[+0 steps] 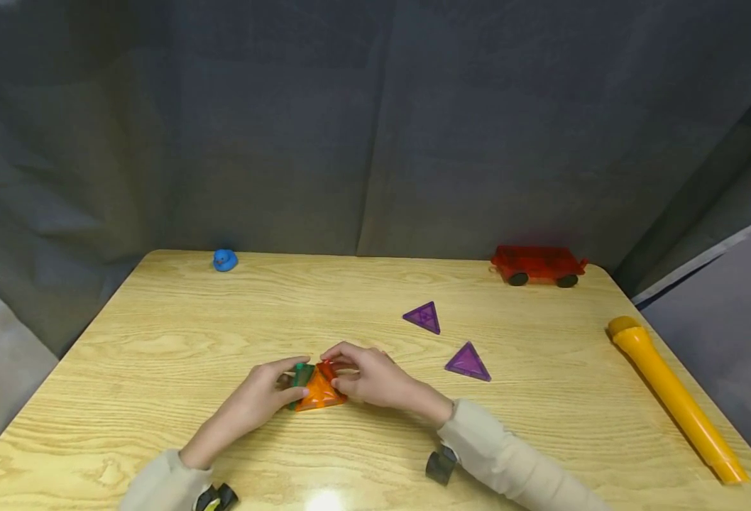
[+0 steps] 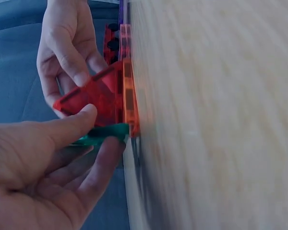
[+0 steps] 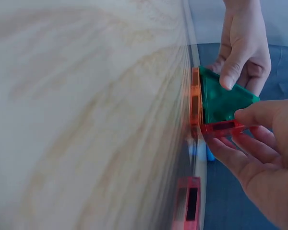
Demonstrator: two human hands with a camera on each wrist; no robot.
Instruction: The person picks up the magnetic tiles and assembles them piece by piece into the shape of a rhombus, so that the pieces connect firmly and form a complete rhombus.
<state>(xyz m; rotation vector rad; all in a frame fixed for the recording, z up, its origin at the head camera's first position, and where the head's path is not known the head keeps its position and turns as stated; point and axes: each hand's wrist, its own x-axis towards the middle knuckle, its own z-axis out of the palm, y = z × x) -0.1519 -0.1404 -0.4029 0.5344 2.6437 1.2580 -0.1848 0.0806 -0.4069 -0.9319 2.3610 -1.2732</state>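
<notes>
An orange triangular magnetic tile [image 1: 320, 392] lies flat on the table between both hands. On its left side stands a green triangular tile [image 3: 225, 101], pinched between the thumb and fingers of my left hand [image 1: 257, 397]. My right hand [image 1: 375, 378] pinches a red triangular tile [image 2: 103, 96] that stands up along the orange one's right side. Both upright tiles touch the orange tile at their lower edges. Two purple triangular tiles, a farther one [image 1: 424, 317] and a nearer one [image 1: 468, 363], lie flat to the right of my right hand.
A blue toy duck [image 1: 225, 260] sits at the table's back left edge. Toward the back right corner stands a red wheeled toy wagon [image 1: 537, 265]. Along the right edge lies a long yellow-orange tube with a rounded head [image 1: 678, 401]. A dark curtain [image 1: 273, 142] hangs behind the table.
</notes>
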